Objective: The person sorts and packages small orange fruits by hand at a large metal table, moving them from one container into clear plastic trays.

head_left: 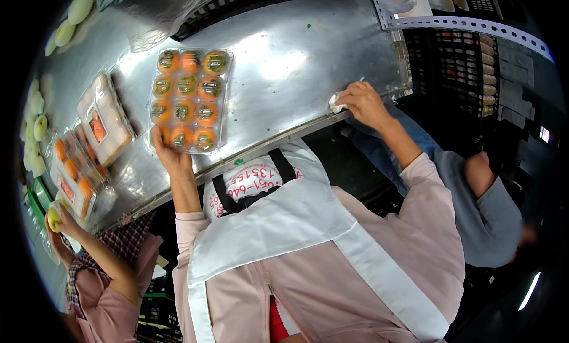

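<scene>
A clear plastic pack of persimmons [185, 85], orange fruit with greenish tops set in rows, lies on the metal table [308, 64]. Its near left corner is in my left hand [173, 156], fingers along the side and the palm at the near edge. My right hand [363, 104] is out to the right, by the table's front edge. Pinched in its fingers is a crumpled white tissue or cloth [336, 101], pressed against the tabletop.
To the left lie other packs of orange fruit [96, 120]. A co-worker's hands [61, 227] hold a green fruit at lower left. Another person [474, 183] is at my right. Pale fruits in foam nets [80, 9] line the far left; dark crates [465, 70] stand at right.
</scene>
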A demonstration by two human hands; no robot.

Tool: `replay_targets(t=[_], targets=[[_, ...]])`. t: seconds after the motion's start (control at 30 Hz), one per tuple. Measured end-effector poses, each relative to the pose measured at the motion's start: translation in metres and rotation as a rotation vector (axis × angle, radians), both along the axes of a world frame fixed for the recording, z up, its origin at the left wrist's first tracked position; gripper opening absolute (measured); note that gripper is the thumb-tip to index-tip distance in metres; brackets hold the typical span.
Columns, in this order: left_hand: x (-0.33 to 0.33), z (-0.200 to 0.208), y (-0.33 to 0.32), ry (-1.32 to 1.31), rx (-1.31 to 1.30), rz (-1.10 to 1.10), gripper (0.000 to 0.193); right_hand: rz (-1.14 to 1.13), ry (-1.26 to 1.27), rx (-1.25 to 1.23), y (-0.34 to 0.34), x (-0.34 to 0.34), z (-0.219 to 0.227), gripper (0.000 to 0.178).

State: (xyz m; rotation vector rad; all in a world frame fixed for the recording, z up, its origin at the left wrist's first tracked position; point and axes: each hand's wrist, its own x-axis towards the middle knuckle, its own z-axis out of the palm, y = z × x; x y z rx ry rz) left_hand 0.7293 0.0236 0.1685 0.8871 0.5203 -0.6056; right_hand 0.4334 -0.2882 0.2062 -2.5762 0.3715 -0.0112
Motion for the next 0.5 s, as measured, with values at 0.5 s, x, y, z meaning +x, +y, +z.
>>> replay_targets(t=[0.5], targets=[[-0.002, -0.005, 0.025, -0.175, 0.779, -0.416, 0.060, -0.189, 0.046, 0.023, 0.011, -0.001, -0.007, 0.017]])
